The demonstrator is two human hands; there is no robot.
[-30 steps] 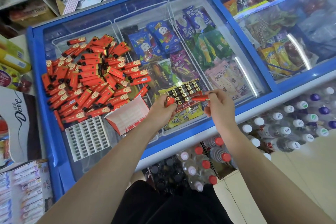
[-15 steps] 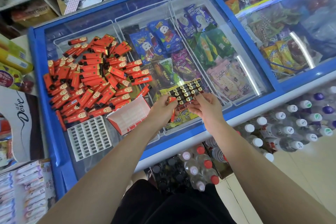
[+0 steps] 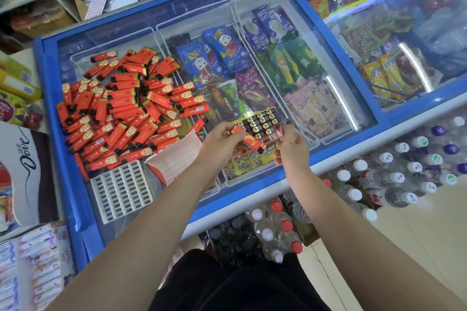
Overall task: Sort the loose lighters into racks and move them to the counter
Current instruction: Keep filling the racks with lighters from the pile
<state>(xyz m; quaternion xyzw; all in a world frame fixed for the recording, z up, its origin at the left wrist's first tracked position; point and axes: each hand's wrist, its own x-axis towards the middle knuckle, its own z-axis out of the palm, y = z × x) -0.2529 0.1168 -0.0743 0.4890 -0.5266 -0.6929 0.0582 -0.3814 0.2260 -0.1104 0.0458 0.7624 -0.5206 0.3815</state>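
Lighters (image 3: pixel 121 106) were dumped in a big red heap all over the left part of the freezer's glass lid (image 3: pixel 298 40), some lying crosswise on top of others, black caps pointing every which way. The left hand (image 3: pixel 222 144) was curled round one red lighter (image 3: pixel 249 139), pinching it between thumb and fingers so it lay slanted, black end down toward the right and just at the near edge of the rack. That rack (image 3: pixel 262 124) was a small tray already stuffed with lighters standing upright, so you mostly saw rows of their black and gold tops. The right hand (image 3: pixel 290 145) held the rack's right end, with fingers bent round its edge and thumb up near the corner. Both hands were over the lid, just in front of the heap. An empty white rack (image 3: pixel 121 190) with rows of little slots lay flat on the glass at the near left, right below the pile. Beside it, a red and white carton (image 3: pixel 174 161) sat tipped with its open face up, touching the edge of the heap. Under the glass you could see ice cream wrappers (image 3: pixel 222 55) in wire baskets. Bottled drinks (image 3: pixel 394 174) with white and red caps stood packed on the floor against the freezer's front.
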